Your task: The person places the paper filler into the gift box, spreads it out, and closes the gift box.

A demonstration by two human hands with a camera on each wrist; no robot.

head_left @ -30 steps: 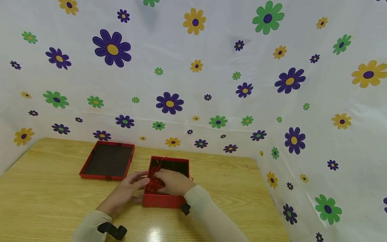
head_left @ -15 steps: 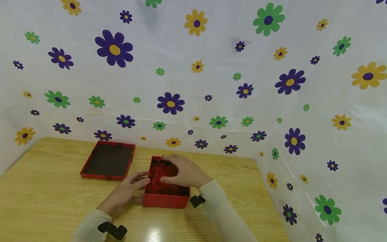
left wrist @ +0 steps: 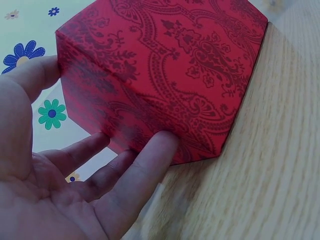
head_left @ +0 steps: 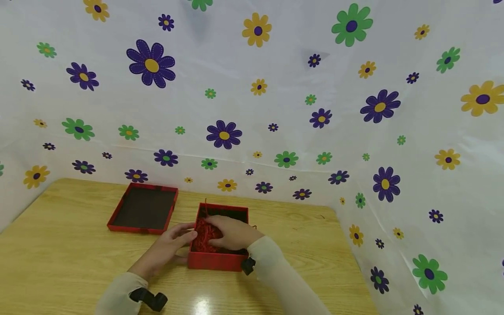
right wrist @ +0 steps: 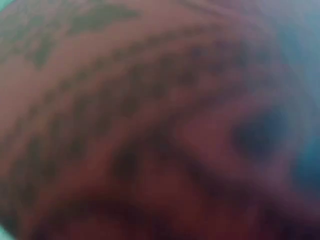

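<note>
A red box (head_left: 218,261) with a dark inside stands without its lid on the table. Red shredded paper (head_left: 201,245) is bunched along the left of its inside. My left hand (head_left: 165,249) rests against the box's left wall with the thumb at the rim. In the left wrist view its fairly straight fingers (left wrist: 150,170) touch the dark-patterned side. My right hand (head_left: 232,232) reaches into the box over the near right rim, thumb and fingers around the shredded paper; some fingertips are hidden in it. The right wrist view is filled by a blurred patterned red surface.
The red lid (head_left: 146,208), dark inside facing up, lies on the wooden table (head_left: 307,253) left of the box. A white flowered cloth (head_left: 283,144) hangs behind the table and along its right side.
My right hand has risen from the box, spread over the shredded paper, then lowered into it again, and the paper now bunches at the left. My left hand stays against the box.
</note>
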